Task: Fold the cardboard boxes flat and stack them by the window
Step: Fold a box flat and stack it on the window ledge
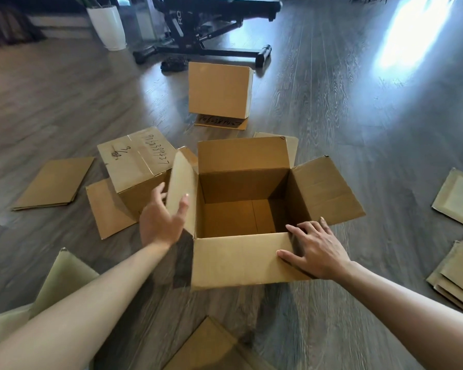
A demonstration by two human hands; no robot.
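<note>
Open cardboard box [241,260] upright on the grey wood-grain floor [332,102], straight ahead; plain brown corrugated board, square-cornered, all four top flaps up or splayed, inside bare down to the bottom seam. Left hand [161,222] at the left flap [181,188], thumb on the inner face, fingers behind the outer face, flap standing nearly upright between them. Right hand [316,249] spread flat over the near right corner, fingertips at the rim, thumb lying on the near wall; pressing rather than gripping. Right flap [324,190] splayed outward and down, far flap [241,153] upright.

Just left, touching or nearly so, a second box [139,166] with black handwritten numbers on its closed top, one flap flat on the floor. Farther back, apart, a third box [219,89] standing on its side, smooth brown face toward the camera, a written-on flap beneath it. Flattened sheet [54,182] well to the left. Paler flat pieces [457,198] at the right edge, more stacked below them; further cardboard at the near left and bottom edges.

Beyond the third box, black metal bench frame [211,30] and a white glossy planter [110,28]. Bare floor between the open box and the right-hand pieces; bright glare on the boards at upper right
</note>
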